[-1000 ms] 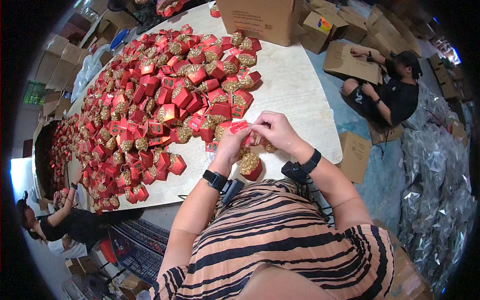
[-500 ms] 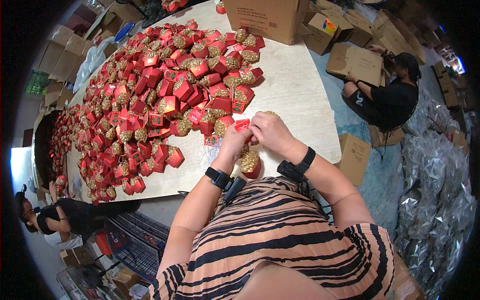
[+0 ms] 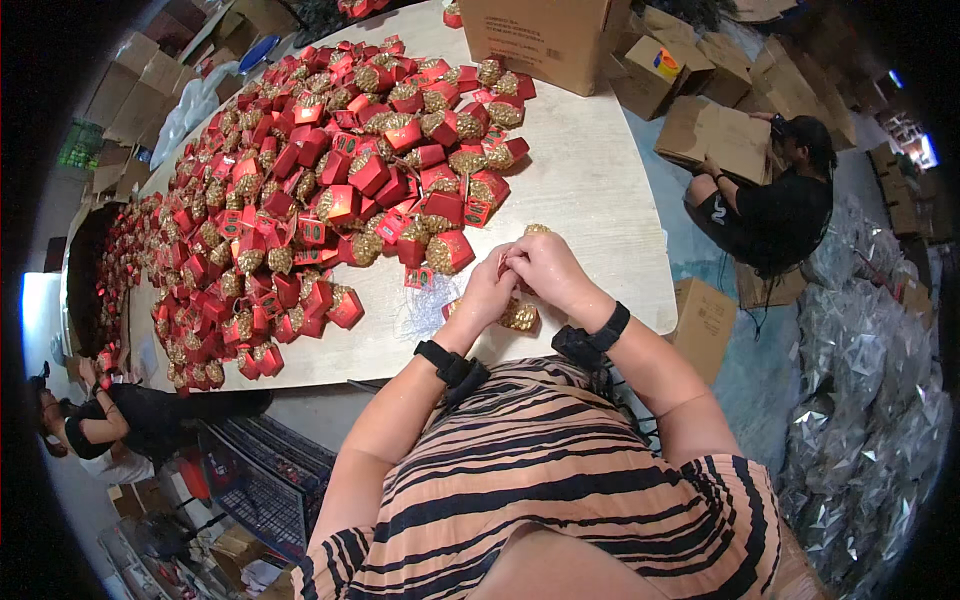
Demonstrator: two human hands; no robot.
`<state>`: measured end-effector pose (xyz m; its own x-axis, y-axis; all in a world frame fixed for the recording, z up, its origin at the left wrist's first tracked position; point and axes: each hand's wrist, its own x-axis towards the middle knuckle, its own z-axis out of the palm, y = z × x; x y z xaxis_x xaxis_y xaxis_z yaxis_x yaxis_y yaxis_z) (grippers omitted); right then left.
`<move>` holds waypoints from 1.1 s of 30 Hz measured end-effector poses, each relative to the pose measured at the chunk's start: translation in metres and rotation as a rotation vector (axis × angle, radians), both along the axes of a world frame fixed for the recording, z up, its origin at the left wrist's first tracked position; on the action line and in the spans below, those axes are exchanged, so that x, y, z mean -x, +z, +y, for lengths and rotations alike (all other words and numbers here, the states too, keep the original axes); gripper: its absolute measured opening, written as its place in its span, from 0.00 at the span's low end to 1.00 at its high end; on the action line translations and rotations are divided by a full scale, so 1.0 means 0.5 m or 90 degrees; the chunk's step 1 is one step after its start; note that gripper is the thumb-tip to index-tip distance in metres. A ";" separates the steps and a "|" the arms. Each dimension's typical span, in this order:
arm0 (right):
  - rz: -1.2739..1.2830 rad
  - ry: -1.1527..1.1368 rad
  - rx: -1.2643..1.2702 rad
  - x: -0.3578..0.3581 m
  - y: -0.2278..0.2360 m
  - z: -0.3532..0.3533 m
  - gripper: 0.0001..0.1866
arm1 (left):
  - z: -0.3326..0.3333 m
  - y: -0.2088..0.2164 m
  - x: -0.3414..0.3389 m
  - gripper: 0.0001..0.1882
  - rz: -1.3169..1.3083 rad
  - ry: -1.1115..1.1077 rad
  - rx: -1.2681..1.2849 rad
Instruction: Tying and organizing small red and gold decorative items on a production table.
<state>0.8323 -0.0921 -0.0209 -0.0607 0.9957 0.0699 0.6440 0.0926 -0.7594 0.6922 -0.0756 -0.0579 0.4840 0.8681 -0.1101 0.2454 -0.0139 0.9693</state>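
Observation:
My left hand (image 3: 487,290) and my right hand (image 3: 547,268) meet over the near part of the table, fingertips pinched together. A small red tag (image 3: 504,262) shows between them, mostly hidden by the fingers. Just below my hands lies a gold-and-red ornament (image 3: 519,317), knobbly gold set in a red pot. Another gold piece (image 3: 537,229) peeks out beyond my right hand. Beside my left wrist is a tangle of thin clear threads (image 3: 425,308). A pile of the same ornaments (image 3: 330,190), some with red tags, covers the table's left side.
A cardboard box (image 3: 540,40) stands at the table's (image 3: 590,170) far edge. On the right, a person (image 3: 785,195) sits on the floor with a carton (image 3: 715,135), near clear plastic packaging (image 3: 860,370). Another person (image 3: 105,425) is at the far left, near a blue crate (image 3: 260,480).
Both hands have drawn closer together, covering more of the red tag. The ornament beneath them now lies turned, its gold part showing more. The seated person's hands have shifted on the carton.

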 end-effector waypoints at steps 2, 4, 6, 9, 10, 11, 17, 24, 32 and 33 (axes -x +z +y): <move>0.082 0.002 0.022 -0.015 -0.006 -0.004 0.08 | -0.007 0.007 -0.009 0.21 0.025 -0.013 -0.037; 0.101 0.003 0.047 -0.017 -0.001 -0.007 0.08 | -0.010 -0.001 -0.010 0.21 0.036 -0.003 -0.054; 0.119 0.003 0.072 -0.019 0.001 -0.010 0.08 | -0.009 0.000 -0.012 0.20 0.076 -0.015 -0.055; 0.198 -0.014 0.165 -0.030 -0.012 -0.011 0.08 | -0.012 0.023 -0.021 0.21 0.089 -0.039 -0.059; 0.230 -0.005 0.172 -0.037 -0.030 -0.008 0.08 | -0.014 0.034 -0.025 0.21 0.087 -0.040 -0.058; 0.262 0.003 0.179 -0.044 -0.046 -0.008 0.08 | -0.016 0.043 -0.032 0.21 0.102 -0.035 -0.071; 0.340 -0.064 0.212 -0.045 -0.021 -0.011 0.10 | -0.014 0.041 -0.041 0.23 0.136 -0.025 -0.034; 0.438 -0.115 0.176 -0.062 -0.034 -0.003 0.06 | -0.010 0.057 -0.042 0.20 0.168 -0.057 -0.051; 0.175 0.046 0.143 -0.081 -0.008 0.023 0.10 | 0.001 0.043 -0.043 0.18 0.173 -0.091 -0.116; 0.175 0.048 0.144 -0.078 0.002 0.027 0.10 | 0.004 0.033 -0.043 0.18 0.167 -0.097 -0.149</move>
